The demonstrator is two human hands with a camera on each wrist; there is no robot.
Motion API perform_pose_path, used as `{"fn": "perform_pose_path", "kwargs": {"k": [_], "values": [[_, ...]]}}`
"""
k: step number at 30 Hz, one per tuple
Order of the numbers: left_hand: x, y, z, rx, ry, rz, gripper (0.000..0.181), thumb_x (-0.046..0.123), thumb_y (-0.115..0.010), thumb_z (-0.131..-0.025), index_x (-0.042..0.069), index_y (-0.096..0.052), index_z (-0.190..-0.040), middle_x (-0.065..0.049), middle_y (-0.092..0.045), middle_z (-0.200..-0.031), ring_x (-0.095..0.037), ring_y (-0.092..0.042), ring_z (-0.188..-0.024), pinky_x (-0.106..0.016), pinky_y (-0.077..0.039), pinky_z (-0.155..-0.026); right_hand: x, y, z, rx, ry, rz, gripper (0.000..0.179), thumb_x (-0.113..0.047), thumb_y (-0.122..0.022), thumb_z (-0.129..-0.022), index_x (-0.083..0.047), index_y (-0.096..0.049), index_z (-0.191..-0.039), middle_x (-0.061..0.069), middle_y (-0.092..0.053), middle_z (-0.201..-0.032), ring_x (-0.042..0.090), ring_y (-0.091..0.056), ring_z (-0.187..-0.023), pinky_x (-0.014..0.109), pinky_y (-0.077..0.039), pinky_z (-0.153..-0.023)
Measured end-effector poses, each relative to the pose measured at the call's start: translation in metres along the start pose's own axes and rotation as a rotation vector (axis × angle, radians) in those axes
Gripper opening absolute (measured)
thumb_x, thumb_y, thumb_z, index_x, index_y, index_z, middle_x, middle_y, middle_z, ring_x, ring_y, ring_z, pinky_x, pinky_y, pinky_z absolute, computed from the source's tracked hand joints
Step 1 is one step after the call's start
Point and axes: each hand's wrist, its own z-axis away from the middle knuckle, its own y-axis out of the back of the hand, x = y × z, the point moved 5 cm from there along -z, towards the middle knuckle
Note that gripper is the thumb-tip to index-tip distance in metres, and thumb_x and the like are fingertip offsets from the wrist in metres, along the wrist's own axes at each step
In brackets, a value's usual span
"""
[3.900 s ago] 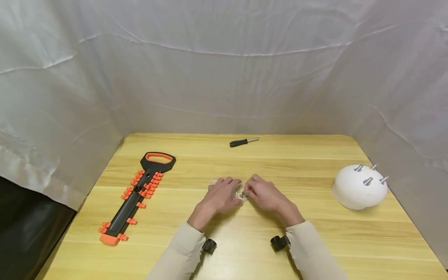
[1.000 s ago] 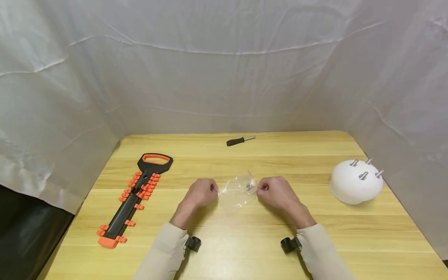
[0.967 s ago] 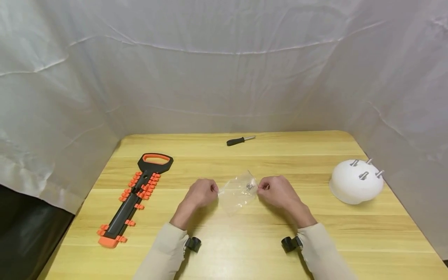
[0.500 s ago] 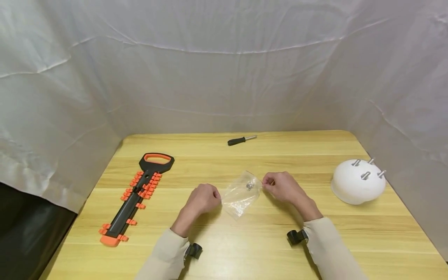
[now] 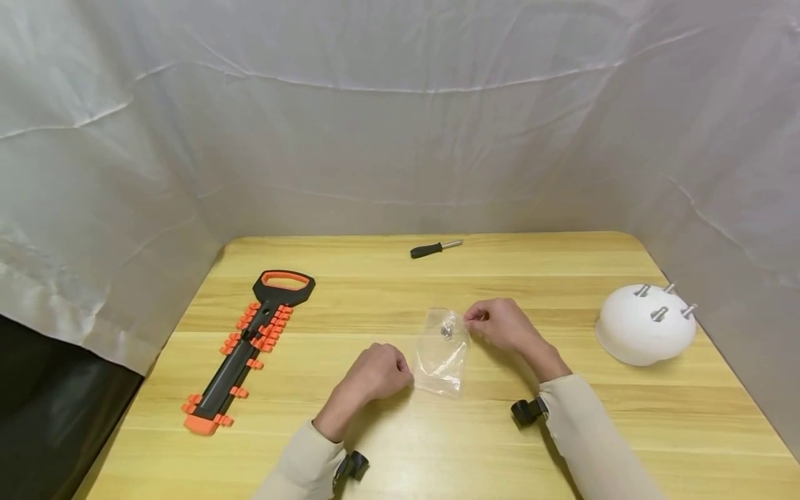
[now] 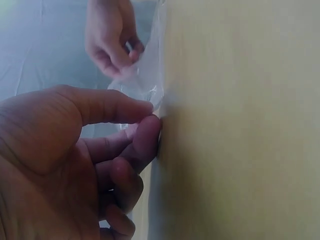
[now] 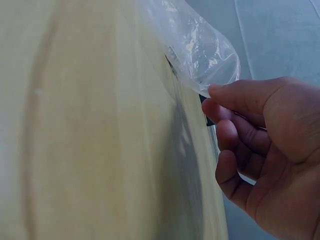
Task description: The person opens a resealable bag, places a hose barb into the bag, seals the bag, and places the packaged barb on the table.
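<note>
A clear plastic bag [image 5: 440, 364] is spread flat between both hands, with small metal parts [image 5: 447, 329] inside near its far end. At its near left corner my left hand [image 5: 377, 371] pinches the film between thumb and forefinger. The far right edge is pinched by my right hand [image 5: 505, 325]. In the right wrist view the crinkled bag [image 7: 202, 50] rises from the thumb tip. The left wrist view has the left thumb and forefinger together at the bag [image 6: 152, 80], its gripped edge mostly hidden.
A black-handled screwdriver [image 5: 427, 251] lies at the back. On the left is a black tool-like frame [image 5: 228, 378] with a handle and orange clips. A white rounded bowl [image 5: 644, 337] with metal legs pointing up stands right. Grey cloth [image 5: 400, 139] walls the table's back and sides.
The hands, earlier close together over the bunched bag, have spread it out. Lately the bag has turned, its left end swinging nearer; the left hand came nearer and right, the right hand went slightly farther.
</note>
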Motion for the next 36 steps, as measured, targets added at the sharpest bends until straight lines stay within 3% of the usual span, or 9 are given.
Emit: {"fn": "perform_pose_path", "kwargs": {"k": [3, 9, 15, 21, 36], "values": [[0.006, -0.004, 0.0, -0.014, -0.02, 0.004, 0.019, 0.017, -0.066, -0.076, 0.02, -0.063, -0.058, 0.01, -0.056, -0.056, -0.007, -0.048, -0.051, -0.022, -0.04, -0.051, 0.0, 0.003, -0.004, -0.001, 0.01, -0.015, 0.013, -0.016, -0.068, -0.088, -0.015, -0.073, -0.1, 0.0, -0.07, -0.088, 0.012, -0.06, -0.062, 0.027, -0.052, -0.059], [0.012, -0.007, -0.004, -0.019, -0.041, 0.0, 0.02, 0.017, -0.068, -0.076, 0.02, -0.063, -0.057, 0.011, -0.056, -0.055, -0.006, -0.047, -0.051, -0.021, -0.039, -0.051, -0.002, 0.009, -0.008, -0.014, 0.012, -0.056, 0.012, -0.022, -0.069, -0.089, -0.017, -0.074, -0.098, -0.001, -0.071, -0.087, 0.017, -0.063, -0.073, 0.027, -0.053, -0.061], [0.014, -0.009, -0.007, -0.022, -0.044, 0.034, 0.015, 0.017, -0.071, -0.079, 0.018, -0.068, -0.064, 0.009, -0.062, -0.063, -0.006, -0.05, -0.052, -0.02, -0.042, -0.052, -0.014, 0.025, -0.003, 0.086, 0.133, -0.029, 0.006, -0.021, -0.072, -0.086, -0.02, -0.075, -0.092, -0.004, -0.068, -0.079, 0.014, -0.058, -0.07, 0.024, -0.049, -0.058], [0.015, -0.006, -0.011, 0.049, -0.08, 0.037, 0.01, 0.013, -0.065, -0.081, 0.016, -0.072, -0.074, 0.006, -0.067, -0.07, -0.005, -0.054, -0.055, -0.021, -0.047, -0.057, -0.028, 0.043, 0.002, 0.19, 0.23, -0.078, 0.005, -0.017, -0.075, -0.084, -0.018, -0.075, -0.089, -0.003, -0.065, -0.073, 0.013, -0.053, -0.065, 0.022, -0.046, -0.054], [0.013, -0.006, -0.02, 0.127, -0.056, 0.157, 0.007, 0.01, -0.066, -0.086, 0.015, -0.07, -0.082, 0.007, -0.063, -0.071, -0.005, -0.055, -0.058, -0.02, -0.047, -0.058, -0.053, 0.07, 0.027, 0.23, 0.274, -0.219, 0.005, -0.021, -0.073, -0.086, -0.018, -0.074, -0.09, 0.002, -0.06, -0.072, 0.012, -0.045, -0.061, 0.022, -0.038, -0.052]]}}
